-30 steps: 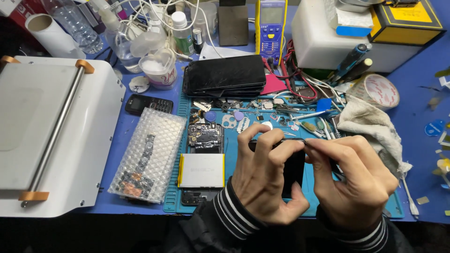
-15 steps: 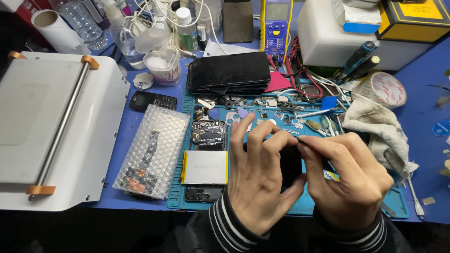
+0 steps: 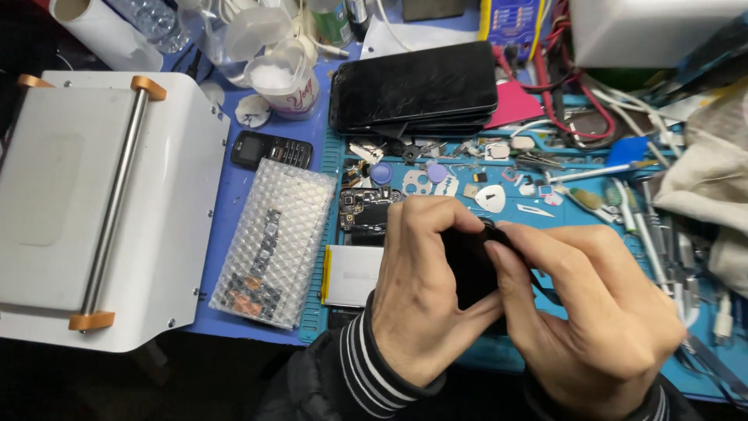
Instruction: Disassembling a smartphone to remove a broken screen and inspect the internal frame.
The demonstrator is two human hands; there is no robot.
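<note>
My left hand (image 3: 421,296) and my right hand (image 3: 584,312) are both wrapped around a small black phone part (image 3: 471,265), held just above the teal work mat (image 3: 405,168). Fingers cover most of the part, so only a dark strip shows between the hands. To the left of my left hand lies an opened phone with its circuit board (image 3: 366,209) and a flat silver battery (image 3: 352,274) exposed.
A bubble-wrap pouch (image 3: 273,242) holding a component lies left of the mat. A white machine with a metal bar (image 3: 101,203) fills the left side. Stacked dark phones (image 3: 413,90), a small keypad phone (image 3: 271,150), tools (image 3: 615,195) and a cloth (image 3: 713,179) lie around.
The camera has moved closer and lower, so the hands fill more of the view. Both hands keep gripping the black part, with fingers shifted slightly over it.
</note>
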